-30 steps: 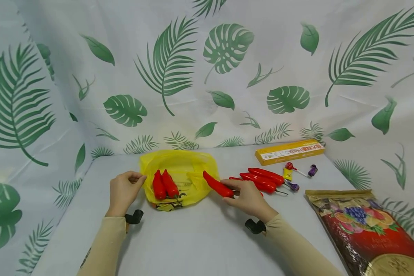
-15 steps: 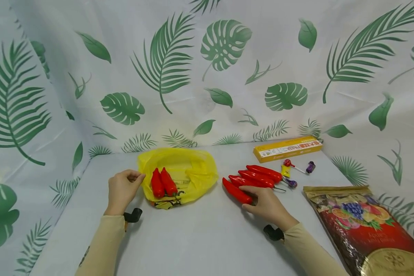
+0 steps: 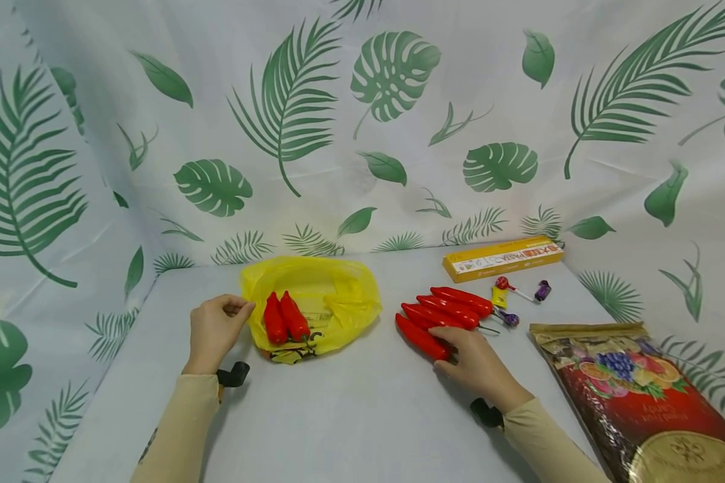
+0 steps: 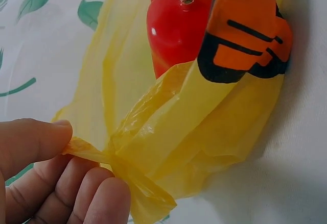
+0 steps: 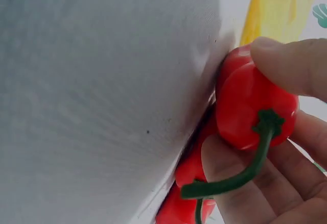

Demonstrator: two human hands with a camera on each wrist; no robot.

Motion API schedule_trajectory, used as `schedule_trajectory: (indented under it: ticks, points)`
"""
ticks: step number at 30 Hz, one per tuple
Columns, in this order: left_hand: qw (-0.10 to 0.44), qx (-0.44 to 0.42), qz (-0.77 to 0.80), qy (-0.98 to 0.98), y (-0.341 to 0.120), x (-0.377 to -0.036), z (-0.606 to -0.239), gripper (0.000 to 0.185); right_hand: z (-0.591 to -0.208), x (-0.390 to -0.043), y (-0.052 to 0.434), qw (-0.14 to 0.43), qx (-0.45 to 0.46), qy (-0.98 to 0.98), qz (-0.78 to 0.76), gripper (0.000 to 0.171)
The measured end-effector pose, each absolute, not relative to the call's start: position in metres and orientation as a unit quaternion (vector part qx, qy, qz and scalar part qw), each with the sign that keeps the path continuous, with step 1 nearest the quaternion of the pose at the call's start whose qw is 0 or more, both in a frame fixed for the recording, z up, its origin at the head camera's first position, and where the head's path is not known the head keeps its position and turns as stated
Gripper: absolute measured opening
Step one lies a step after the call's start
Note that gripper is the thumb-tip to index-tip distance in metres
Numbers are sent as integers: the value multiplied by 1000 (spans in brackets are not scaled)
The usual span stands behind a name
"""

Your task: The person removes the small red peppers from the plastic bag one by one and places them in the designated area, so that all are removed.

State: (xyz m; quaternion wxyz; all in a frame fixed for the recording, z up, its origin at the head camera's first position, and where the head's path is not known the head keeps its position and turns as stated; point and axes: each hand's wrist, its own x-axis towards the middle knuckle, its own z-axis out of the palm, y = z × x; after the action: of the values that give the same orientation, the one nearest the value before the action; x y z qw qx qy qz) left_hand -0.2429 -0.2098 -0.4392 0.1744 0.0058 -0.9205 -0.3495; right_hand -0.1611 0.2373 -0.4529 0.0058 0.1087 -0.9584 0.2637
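Note:
My left hand pinches the twisted handle of a yellow plastic bag at its left edge; in the left wrist view the bag's handle sits between thumb and fingers. Two red chili peppers lie on the bag. My right hand grips one red pepper by its stem end, low on the table beside a pile of red peppers. The right wrist view shows thumb and fingers round that held pepper and its green stem.
A yellow box lies at the back right. Lollipops and wrapped sweets lie beside the pepper pile. A large red and gold packet fills the near right. A leaf-printed cloth covers the table and walls.
My right hand carried the pepper from the bag's right edge rightward, down to the table beside the pile. My left hand kept its pinch on the bag.

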Motion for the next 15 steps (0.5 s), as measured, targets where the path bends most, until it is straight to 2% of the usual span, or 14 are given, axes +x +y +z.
schedule_trajectory:
  ticks: [15]
  points:
    - [163, 7, -353, -921, -212, -242, -437, 22, -454, -157, 236, 49, 121, -958, 256, 63]
